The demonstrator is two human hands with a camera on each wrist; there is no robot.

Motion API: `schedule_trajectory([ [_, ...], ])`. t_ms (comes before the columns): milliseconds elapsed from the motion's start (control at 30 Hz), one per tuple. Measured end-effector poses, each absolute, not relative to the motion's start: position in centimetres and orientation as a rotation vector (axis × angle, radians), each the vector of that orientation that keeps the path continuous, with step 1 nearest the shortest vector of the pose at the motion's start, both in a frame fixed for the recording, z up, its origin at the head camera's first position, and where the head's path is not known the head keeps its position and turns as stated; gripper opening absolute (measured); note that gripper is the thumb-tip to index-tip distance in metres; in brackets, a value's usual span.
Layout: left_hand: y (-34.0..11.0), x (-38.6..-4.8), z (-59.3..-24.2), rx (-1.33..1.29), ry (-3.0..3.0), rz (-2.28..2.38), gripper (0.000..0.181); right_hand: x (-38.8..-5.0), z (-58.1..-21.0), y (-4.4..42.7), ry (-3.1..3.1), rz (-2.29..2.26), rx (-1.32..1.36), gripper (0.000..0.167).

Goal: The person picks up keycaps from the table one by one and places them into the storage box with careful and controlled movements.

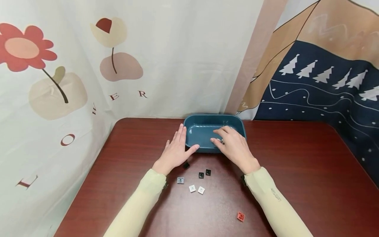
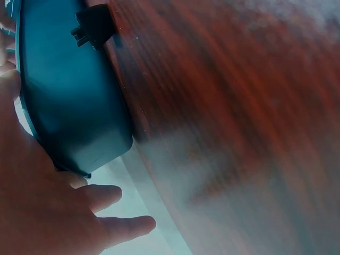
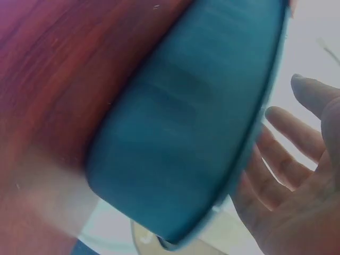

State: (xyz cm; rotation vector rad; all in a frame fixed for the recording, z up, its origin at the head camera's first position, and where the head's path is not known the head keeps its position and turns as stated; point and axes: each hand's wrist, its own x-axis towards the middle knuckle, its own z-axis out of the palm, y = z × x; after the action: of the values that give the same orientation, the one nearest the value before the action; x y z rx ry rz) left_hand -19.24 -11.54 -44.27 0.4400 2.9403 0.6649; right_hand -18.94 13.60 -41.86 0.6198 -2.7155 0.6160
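Note:
A blue-green plastic basin point(image 1: 201, 150) stands at the back edge of the table. My left hand point(image 1: 174, 152) touches its left rim, fingers straight and thumb spread along the front side. Over the right part of the basin hovers my right hand point(image 1: 235, 146), its fingers loosely bent, holding nothing that I can see. A small dark and shiny spot shows by its thumb; I cannot tell what it is. Close to my left wrist lies a black keycap point(image 1: 186, 165), seen larger as a black keycap point(image 2: 95, 25) beside the basin in the left wrist view.
In front of the basin lie two black keycaps point(image 1: 204, 173), a grey keycap point(image 1: 180, 180) and two white keycaps point(image 1: 196, 189). A red keycap point(image 1: 241, 216) lies nearer, by the right forearm. A printed curtain point(image 1: 177, 65) hangs behind the table point(image 1: 296, 158).

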Motion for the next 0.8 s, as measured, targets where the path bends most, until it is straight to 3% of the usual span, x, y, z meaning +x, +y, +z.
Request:
schedule_trajectory([
  [800, -11.6, -19.3, -44.4, 0.422, 2.953, 0.665, 0.102, -12.0, -40.2, 14.6, -2.577, 0.543, 0.857, 0.039],
])
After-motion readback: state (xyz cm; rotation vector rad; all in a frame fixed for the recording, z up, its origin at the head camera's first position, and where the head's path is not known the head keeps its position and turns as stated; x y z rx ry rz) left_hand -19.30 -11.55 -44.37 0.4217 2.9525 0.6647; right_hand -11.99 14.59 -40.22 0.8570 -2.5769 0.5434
